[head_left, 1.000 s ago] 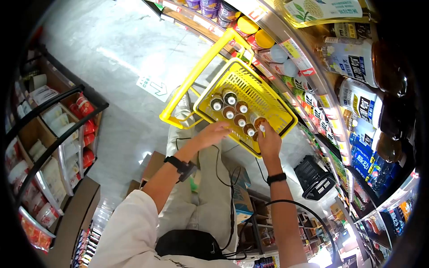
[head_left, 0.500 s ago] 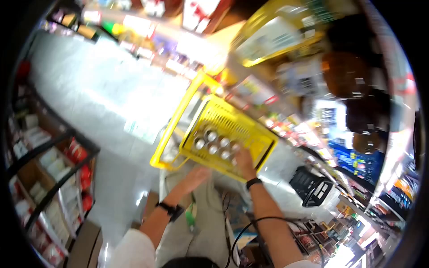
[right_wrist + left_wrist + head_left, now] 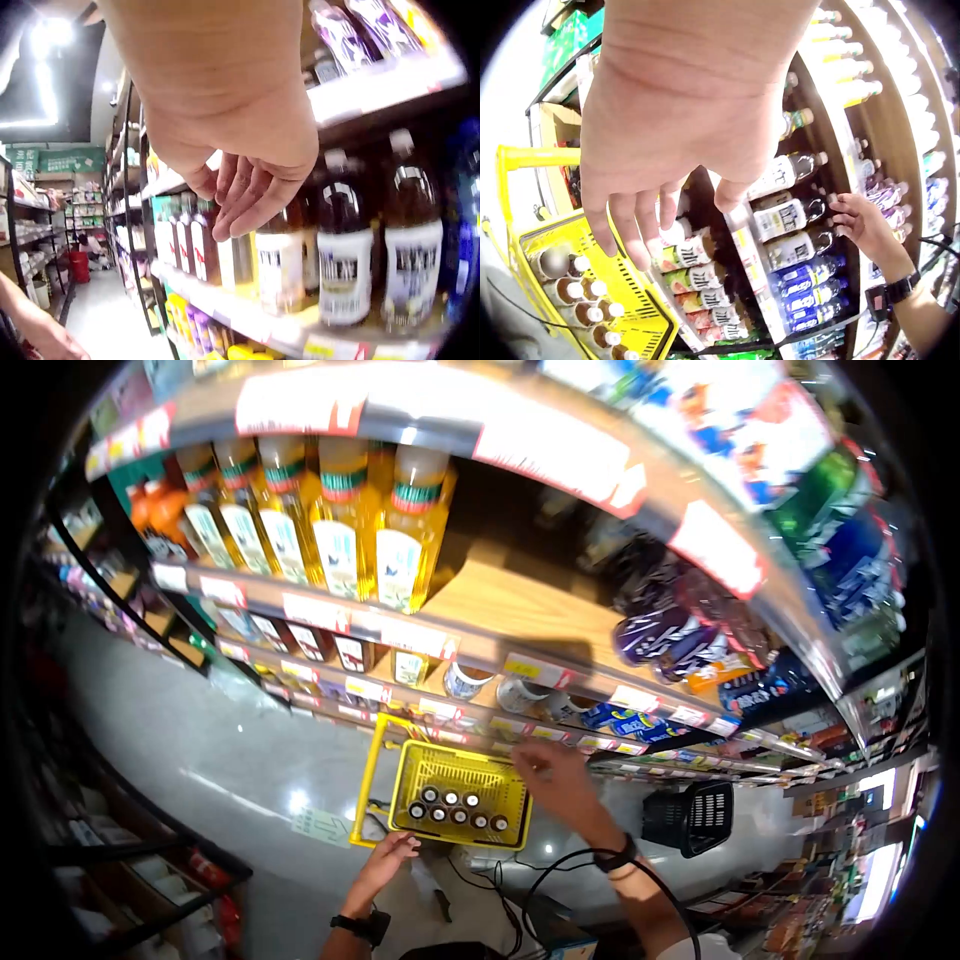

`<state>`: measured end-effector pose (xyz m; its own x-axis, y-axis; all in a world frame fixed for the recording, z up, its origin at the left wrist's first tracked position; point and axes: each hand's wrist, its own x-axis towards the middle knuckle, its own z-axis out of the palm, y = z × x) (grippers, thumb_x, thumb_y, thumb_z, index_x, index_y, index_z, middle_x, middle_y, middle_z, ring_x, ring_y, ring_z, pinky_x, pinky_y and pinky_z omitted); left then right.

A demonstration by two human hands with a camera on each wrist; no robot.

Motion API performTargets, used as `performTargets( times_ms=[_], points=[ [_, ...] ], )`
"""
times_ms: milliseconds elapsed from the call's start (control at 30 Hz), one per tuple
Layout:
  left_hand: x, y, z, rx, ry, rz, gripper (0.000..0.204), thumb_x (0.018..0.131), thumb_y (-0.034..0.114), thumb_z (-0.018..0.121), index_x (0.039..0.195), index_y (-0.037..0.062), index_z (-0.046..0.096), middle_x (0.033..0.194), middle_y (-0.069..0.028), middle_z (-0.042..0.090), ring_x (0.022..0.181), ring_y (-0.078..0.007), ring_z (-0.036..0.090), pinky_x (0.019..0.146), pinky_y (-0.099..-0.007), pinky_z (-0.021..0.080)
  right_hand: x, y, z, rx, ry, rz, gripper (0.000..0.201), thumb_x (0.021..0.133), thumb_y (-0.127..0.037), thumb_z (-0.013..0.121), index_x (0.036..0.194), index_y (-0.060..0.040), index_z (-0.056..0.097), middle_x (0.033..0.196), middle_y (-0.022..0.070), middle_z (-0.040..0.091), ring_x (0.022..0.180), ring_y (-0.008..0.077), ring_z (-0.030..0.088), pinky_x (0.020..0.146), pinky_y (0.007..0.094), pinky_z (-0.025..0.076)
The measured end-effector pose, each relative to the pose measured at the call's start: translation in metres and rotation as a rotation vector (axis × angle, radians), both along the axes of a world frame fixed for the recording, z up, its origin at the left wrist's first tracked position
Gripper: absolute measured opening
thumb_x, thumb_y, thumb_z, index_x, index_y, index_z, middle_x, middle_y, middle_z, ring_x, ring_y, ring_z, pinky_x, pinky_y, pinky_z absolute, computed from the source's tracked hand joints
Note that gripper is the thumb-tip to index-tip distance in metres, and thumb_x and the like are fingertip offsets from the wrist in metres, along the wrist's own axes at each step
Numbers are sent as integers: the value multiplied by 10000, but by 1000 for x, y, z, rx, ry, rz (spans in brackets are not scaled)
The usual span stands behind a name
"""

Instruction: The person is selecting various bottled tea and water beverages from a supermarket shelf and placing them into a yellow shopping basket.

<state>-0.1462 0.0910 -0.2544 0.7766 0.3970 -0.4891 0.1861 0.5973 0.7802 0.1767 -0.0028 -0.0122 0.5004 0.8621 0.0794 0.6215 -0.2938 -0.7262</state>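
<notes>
My right hand reaches over the right end of the yellow basket toward the shelf, holding nothing. In the right wrist view the fingers of that hand bend loosely in front of dark tea bottles with white labels. My left hand is by the basket's near left corner, empty. Seen from the left wrist, the left hand hangs with its fingers pointing down, overlapping the basket. Several brown bottles with white caps stand upright in two rows in the basket.
A shelf with yellow bottles rises ahead. Below are several price-tagged levels. A black basket sits on the floor to the right. A cable loops near my right forearm. Another rack stands left.
My right hand has left the bottle it held in the basket and moved out toward the shelf. My left hand has drawn back a little. The head view has tilted up to the shelves.
</notes>
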Motion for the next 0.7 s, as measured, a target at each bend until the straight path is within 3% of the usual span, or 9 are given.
performTargets(
  times_ms=[67, 133, 200, 267, 333, 400, 433, 600, 700],
  points=[
    [-3, 13, 49, -50, 67, 0, 310, 1076, 189, 575, 1303, -22, 575, 1160, -79, 676, 1053, -182, 665, 950, -311, 542, 0, 17, 81, -75, -33, -179, 256, 918, -211, 742, 1122, -63, 696, 999, 165, 736, 834, 311, 747, 737, 387, 611],
    [-9, 27, 83, -15, 70, -5, 315, 1079, 207, 571, 1298, -19, 578, 1135, -73, 679, 1023, -169, 662, 934, -307, 539, 24, 44, 102, 388, -516, -245, 284, 894, -227, 754, 1131, -79, 707, 913, 188, 731, 858, 377, 735, 755, 425, 606],
    [-12, 43, 95, 137, 7, -28, 312, 1081, 235, 564, 1301, 15, 595, 1157, -76, 689, 1063, -186, 677, 942, -319, 525, 31, 73, 166, 346, -630, -352, 315, 883, -256, 747, 1134, -71, 704, 924, 238, 710, 938, 428, 706, 789, 477, 590],
    [-16, 53, 119, 206, -6, -10, 315, 1077, 239, 577, 1281, -1, 601, 1143, -77, 689, 1038, -171, 663, 937, -324, 527, 67, 100, 198, 7, -464, -408, 357, 872, -287, 735, 1141, -57, 693, 1031, 266, 691, 1019, 435, 673, 797, 513, 567],
    [-22, 65, 141, 318, -15, 27, 308, 1055, 228, 625, 1251, -9, 608, 1068, -40, 677, 951, -130, 655, 890, -281, 519, 97, 124, 204, 0, -712, -383, 452, 889, -338, 689, 1245, -61, 662, 1168, 254, 685, 1041, 410, 673, 872, 489, 536],
    [-33, 79, 161, 346, -12, 16, 317, 1044, 234, 644, 1246, -9, 608, 1066, -37, 673, 970, -133, 652, 884, -288, 515, 131, 129, 190, 308, -586, -166, 400, 911, -305, 648, 1219, -51, 675, 1169, 242, 690, 1080, 427, 652, 953, 494, 505],
    [-42, 84, 166, 366, -6, 17, 318, 1043, 232, 646, 1247, -9, 609, 1071, -45, 674, 985, -141, 654, 888, -291, 515, 145, 132, 184, 344, -608, -142, 391, 911, -299, 647, 1212, -51, 677, 1164, 240, 690, 1078, 427, 650, 951, 495, 504],
    [-83, 112, 164, 405, 19, 43, 320, 1044, 228, 639, 1252, -13, 608, 1082, -76, 682, 1005, -166, 660, 899, -304, 519, 165, 146, 175, 320, -826, -197, 349, 909, -266, 640, 1177, -48, 688, 1137, 229, 693, 1067, 431, 641, 941, 498, 497],
    [-101, 118, 169, 306, 38, 28, 324, 1049, 233, 627, 1250, -20, 607, 1096, -96, 688, 1010, -179, 666, 911, -315, 525, 161, 145, 164, 305, -917, -211, 324, 907, -247, 636, 1156, -47, 695, 1121, 222, 694, 1060, 434, 636, 935, 500, 493]
  ],
)
